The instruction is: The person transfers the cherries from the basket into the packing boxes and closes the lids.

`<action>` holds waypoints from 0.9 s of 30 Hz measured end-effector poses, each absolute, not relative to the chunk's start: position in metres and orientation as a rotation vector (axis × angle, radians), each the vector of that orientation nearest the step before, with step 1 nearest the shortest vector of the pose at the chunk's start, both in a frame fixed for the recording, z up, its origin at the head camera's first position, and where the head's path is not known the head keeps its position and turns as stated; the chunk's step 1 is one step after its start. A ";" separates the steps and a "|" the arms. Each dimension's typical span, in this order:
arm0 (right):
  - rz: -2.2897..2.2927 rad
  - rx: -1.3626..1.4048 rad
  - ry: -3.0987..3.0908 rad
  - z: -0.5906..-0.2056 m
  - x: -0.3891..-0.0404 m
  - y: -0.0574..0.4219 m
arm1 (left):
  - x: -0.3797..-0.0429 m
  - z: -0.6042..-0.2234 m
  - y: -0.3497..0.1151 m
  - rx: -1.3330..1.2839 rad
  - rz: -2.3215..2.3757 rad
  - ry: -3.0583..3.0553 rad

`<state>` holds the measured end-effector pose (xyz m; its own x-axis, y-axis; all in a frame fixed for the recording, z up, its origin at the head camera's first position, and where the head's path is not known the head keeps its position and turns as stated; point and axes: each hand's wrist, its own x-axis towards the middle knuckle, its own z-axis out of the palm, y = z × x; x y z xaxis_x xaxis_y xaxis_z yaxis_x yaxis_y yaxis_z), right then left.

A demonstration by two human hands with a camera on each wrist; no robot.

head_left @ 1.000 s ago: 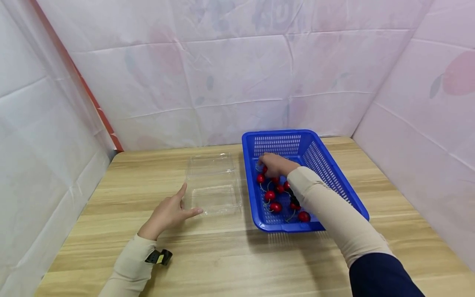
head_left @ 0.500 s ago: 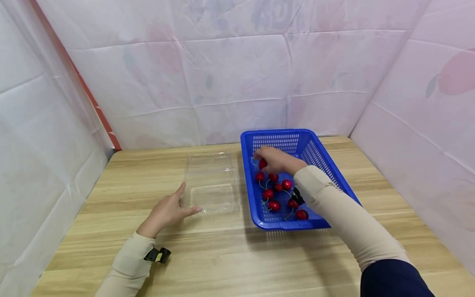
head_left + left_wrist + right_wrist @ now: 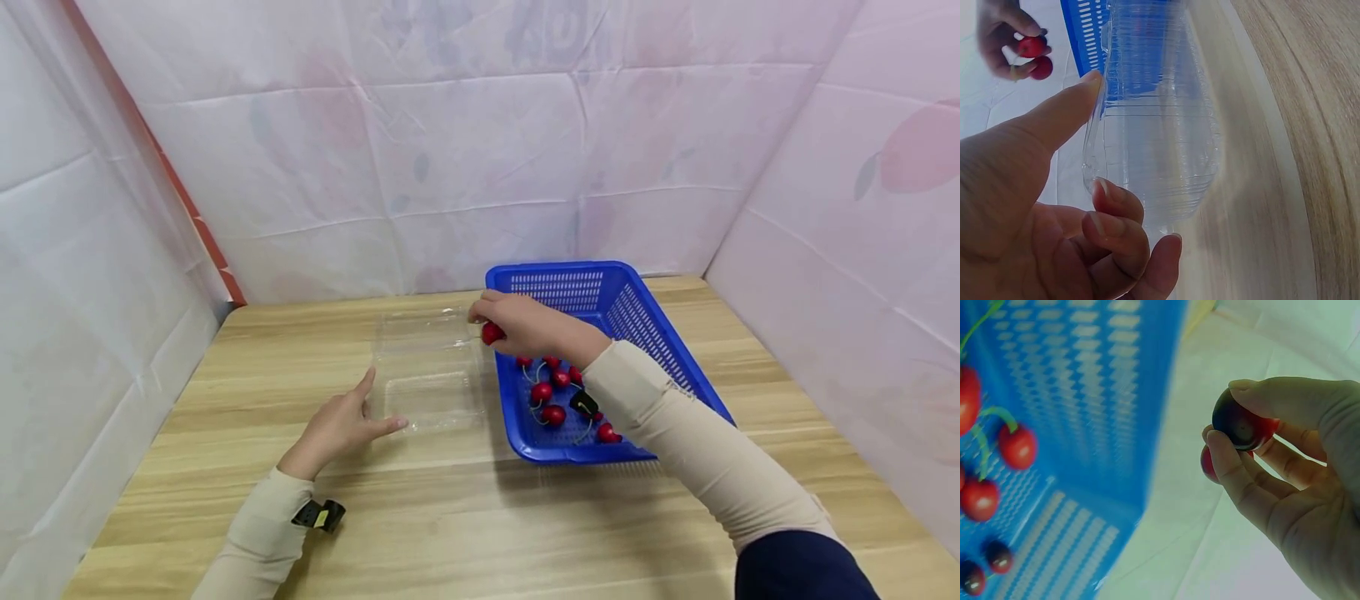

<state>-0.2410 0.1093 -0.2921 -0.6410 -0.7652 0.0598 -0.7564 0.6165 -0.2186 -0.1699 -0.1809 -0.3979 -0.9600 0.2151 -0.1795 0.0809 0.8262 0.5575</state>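
Observation:
Two red cherries (image 3: 1032,46) are pinched in my right hand (image 3: 521,323), which is over the left rim of the blue basket (image 3: 507,408), near the back. In the right wrist view, the thumb and fingers grip one dark red cherry (image 3: 1244,422), with the other cherry (image 3: 1209,465) behind it. My left hand (image 3: 336,429) rests beside a clear plastic clamshell box (image 3: 435,396), thumb and forefinger spread along its left side. The left wrist view shows the thumb straight against the box's edge and the other fingers loosely bent at its corner. The lidded part lies opened toward the back.
Several cherries (image 3: 553,415) with green stems lie in the basket, partly hidden by the right arm. The basket stands right of the box on a wooden table (image 3: 420,517). White printed sheets (image 3: 465,167) wall in the back and sides.
My right hand has lifted from inside the basket and moved left over its rim, carrying the cherries. My left hand keeps its place by the box.

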 end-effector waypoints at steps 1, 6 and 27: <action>-0.339 -1.339 2.780 -0.290 -0.238 0.105 | -0.171 -0.398 -0.181 0.230 0.836 2.775; -0.291 -1.447 2.735 -0.286 -0.226 0.079 | -0.173 -0.397 -0.180 0.225 0.853 2.766; -0.410 -1.184 2.680 -0.318 -0.208 -0.004 | -0.177 -0.398 -0.177 0.248 0.887 2.765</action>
